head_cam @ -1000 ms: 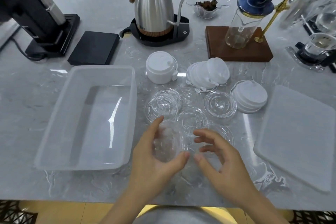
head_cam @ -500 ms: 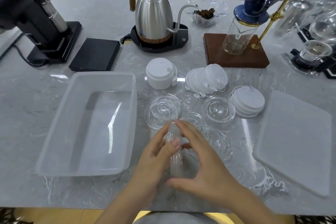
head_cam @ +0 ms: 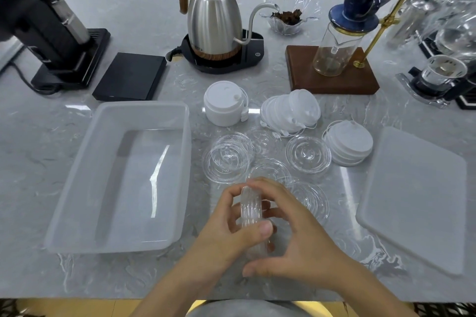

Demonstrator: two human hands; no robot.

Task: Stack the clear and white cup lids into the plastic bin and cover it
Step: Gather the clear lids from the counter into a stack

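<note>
Between your left hand [head_cam: 231, 229] and right hand [head_cam: 291, 234], both curled around the upright stack of clear lids [head_cam: 251, 210] just right of the empty plastic bin [head_cam: 77, 188], square the edges before you lay it inside, squeezing lightly.

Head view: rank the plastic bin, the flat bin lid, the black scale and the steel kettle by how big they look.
1. plastic bin
2. bin lid
3. Kettle and black scale look alike; unranked.
</note>
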